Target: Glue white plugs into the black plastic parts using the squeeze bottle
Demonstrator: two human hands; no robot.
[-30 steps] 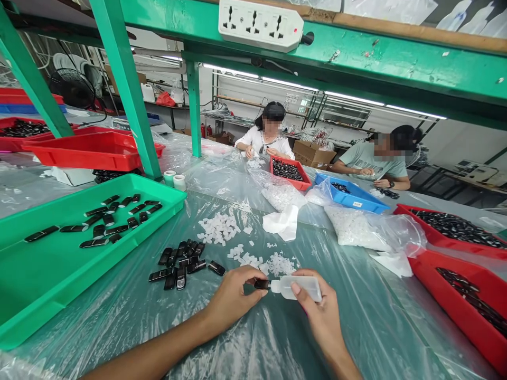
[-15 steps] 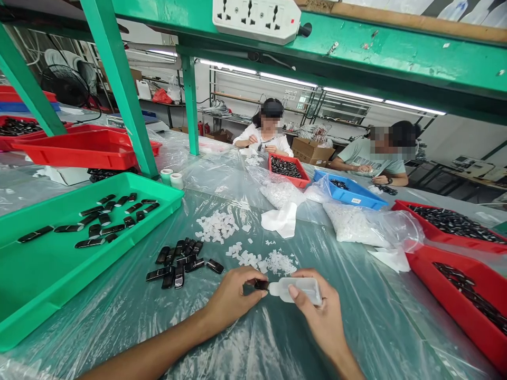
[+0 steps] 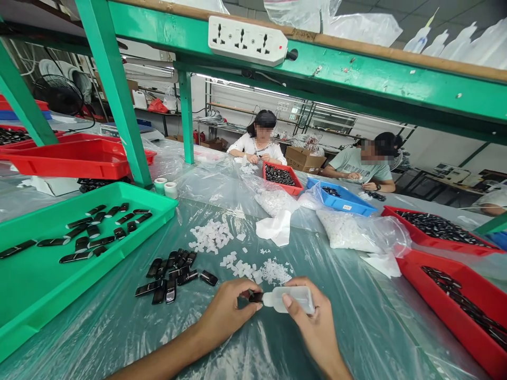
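Between thumb and fingers, my left hand (image 3: 227,309) pinches a small black plastic casing (image 3: 256,297). My right hand (image 3: 317,311) is wrapped round a translucent squeeze bottle (image 3: 295,299), which lies nearly level with its nozzle end at the casing; the very tip is hard to make out. Left of my hands lies a loose pile of glossy black casings (image 3: 170,287) on the plastic-covered table (image 3: 222,359). Just beyond my hands are heaps of small white pieces (image 3: 212,236) and finer white bits (image 3: 275,271).
A green tray (image 3: 35,311) with black casings stands at the left. Red trays (image 3: 443,301) of black parts line the right, near a bag of white pieces (image 3: 344,230). A green shelf beam (image 3: 356,68) crosses overhead. Two people (image 3: 257,142) sit across the table.
The camera view has tilted up slightly, so the scene sits lower and a little left. Both hands keep their hold, the bottle still against the casing.
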